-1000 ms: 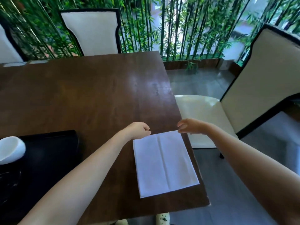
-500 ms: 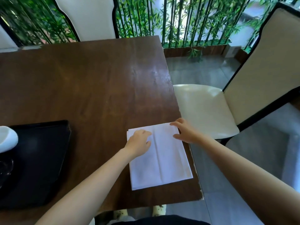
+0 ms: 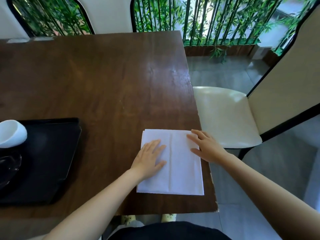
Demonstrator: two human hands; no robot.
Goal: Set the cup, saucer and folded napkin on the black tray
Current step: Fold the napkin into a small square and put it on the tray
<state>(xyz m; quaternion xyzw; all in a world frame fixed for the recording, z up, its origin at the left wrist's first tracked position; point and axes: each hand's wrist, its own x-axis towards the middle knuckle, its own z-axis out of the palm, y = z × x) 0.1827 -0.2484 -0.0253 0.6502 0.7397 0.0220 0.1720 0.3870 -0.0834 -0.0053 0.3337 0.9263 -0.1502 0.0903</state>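
Observation:
A white folded napkin [image 3: 180,172] lies flat near the right front corner of the brown table [image 3: 97,80]. My left hand [image 3: 149,158] rests flat on its left half, fingers spread. On its right edge my right hand [image 3: 206,146] lies palm down, fingers apart. The black tray [image 3: 50,158] sits at the left, apart from the napkin. A white cup [image 3: 11,133] stands at the tray's far left edge, cut off by the frame. In front of the cup a clear glass saucer [image 3: 8,163] lies on the tray, partly out of view.
A cream chair [image 3: 223,115] stands close to the table's right edge. Another cream chair [image 3: 107,14] is at the far side. Bamboo screens [image 3: 207,19] line the back. The table's right front corner [image 3: 215,209] is chipped.
Both hands came down from the napkin's far edge and now lie flat on it, fingers spread. The napkin looks narrower, with a centre fold line. The view tilted downward.

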